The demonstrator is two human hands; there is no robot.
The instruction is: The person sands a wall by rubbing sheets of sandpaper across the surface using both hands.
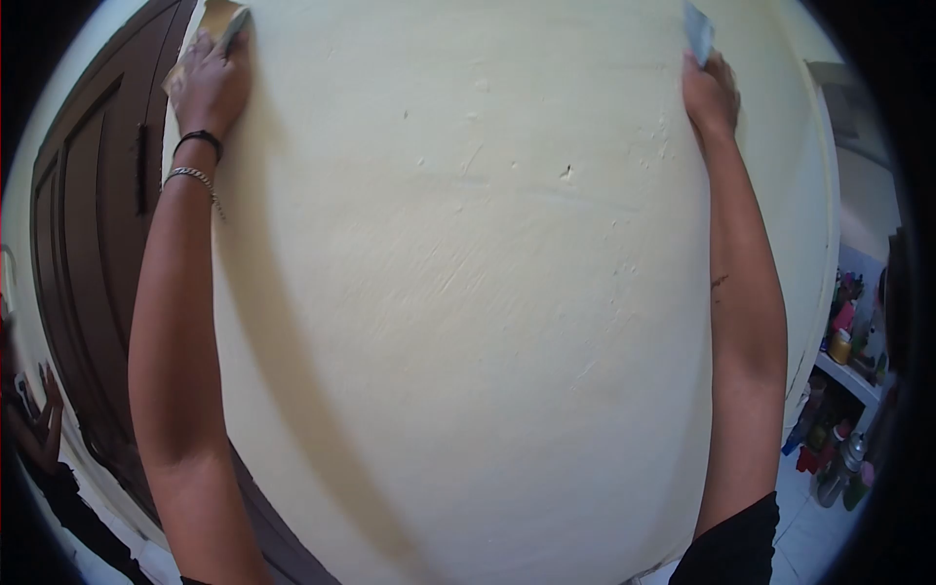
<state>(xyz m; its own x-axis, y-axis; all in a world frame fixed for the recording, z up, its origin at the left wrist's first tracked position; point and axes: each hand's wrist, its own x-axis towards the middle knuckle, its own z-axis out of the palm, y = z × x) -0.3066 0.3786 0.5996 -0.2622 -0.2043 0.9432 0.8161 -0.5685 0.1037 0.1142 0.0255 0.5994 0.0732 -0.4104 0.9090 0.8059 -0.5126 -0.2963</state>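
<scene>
A cream wall [468,322] with scratches, pits and a small hole fills the middle of the view. High on its left edge, near the door, my left hand [212,86] presses a tan sheet [222,14] that looks like sandpaper against the wall. A greyish edge shows by the thumb. My right hand [711,93] is raised at the upper right with its fingers closed round a thin grey-blue flat piece [698,34], whose kind I cannot make out. A dark band and a chain bracelet [191,174] circle my left wrist.
A dark brown panelled door [93,214] stands at the left. Another person [49,458] in dark clothes is at the lower left edge. On the right, a shelf [846,375] holds bottles and small items, with a metal container [840,470] below.
</scene>
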